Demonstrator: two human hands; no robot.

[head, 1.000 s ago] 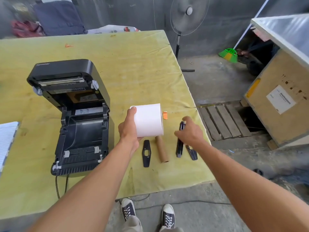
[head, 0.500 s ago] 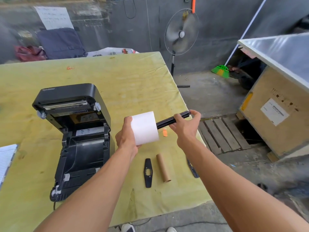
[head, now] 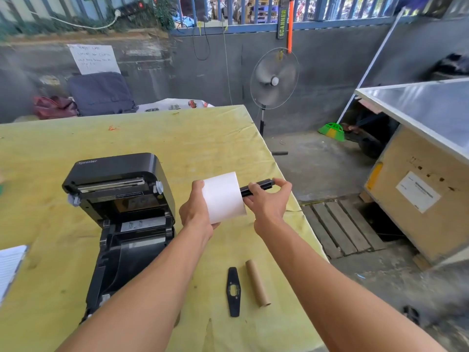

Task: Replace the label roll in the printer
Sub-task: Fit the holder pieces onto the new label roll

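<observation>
A black label printer (head: 121,214) stands on the yellow-covered table (head: 177,138) with its lid swung up and its roll bay empty. My left hand (head: 196,212) grips a white label roll (head: 223,196) in the air to the printer's right. My right hand (head: 269,199) holds a black spindle rod (head: 256,187) whose left end goes into the roll's right side. On the table near me lie a brown cardboard core (head: 257,283) and a flat black spindle end plate (head: 233,290).
White paper sheets (head: 10,265) lie at the table's left edge. Past the table's right edge are a wooden pallet (head: 340,224), a plywood crate (head: 416,199) and a standing fan (head: 274,80). Bags (head: 99,94) sit beyond the far edge.
My right hand picked the black spindle rod up from the table and pushed it into the roll's right end. Both hands and the roll rose; the rod sits deeper in the roll now.
</observation>
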